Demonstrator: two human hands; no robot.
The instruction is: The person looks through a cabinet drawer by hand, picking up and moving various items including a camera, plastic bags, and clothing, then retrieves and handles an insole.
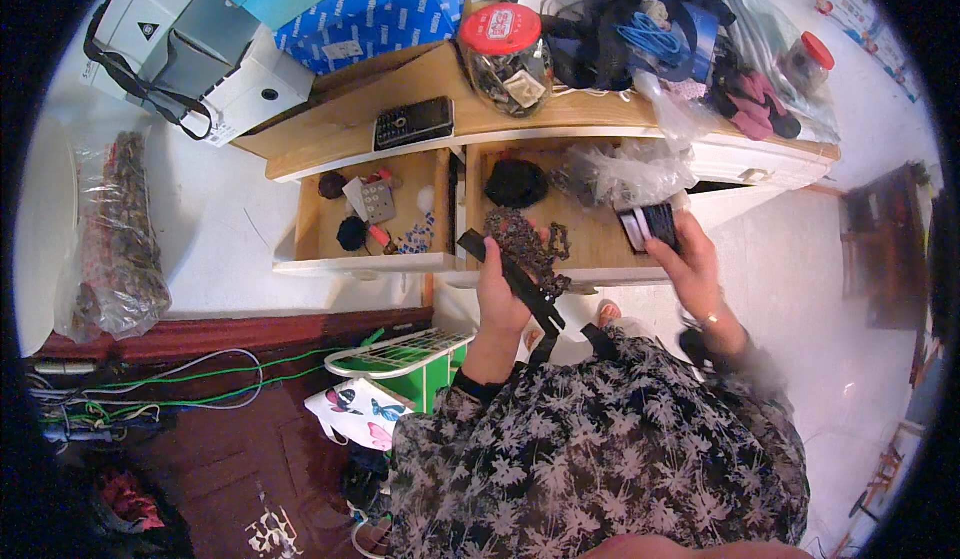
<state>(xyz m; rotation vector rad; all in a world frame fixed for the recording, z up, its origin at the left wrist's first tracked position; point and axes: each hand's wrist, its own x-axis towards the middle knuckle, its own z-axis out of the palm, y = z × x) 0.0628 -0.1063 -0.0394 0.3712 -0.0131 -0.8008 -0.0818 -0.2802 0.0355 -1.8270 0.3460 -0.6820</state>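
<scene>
My left hand [501, 296] grips a long, flat black strip [517, 277], its lower end hanging loose toward my clothing. In my right hand [691, 255] is a small bundle of black cord or ribbon [661, 225] with a white band, held over the right-hand open drawer [600, 242]. That drawer contains a tangled dark beaded trim [517, 235], a round black coil [516, 182] and a crumpled clear plastic bag [645, 170] near my right hand. The open left-hand drawer [367, 265] has a card of round fasteners [377, 202] and a small black ball [352, 233].
On the wooden cabinet top [315, 157] stand a red-lidded jar [507, 60] and a dark flat case [414, 122]. White boxes [255, 93] and a blue printed bag [367, 15] sit behind. A green basket [442, 371] is below left, near loose cables [217, 379].
</scene>
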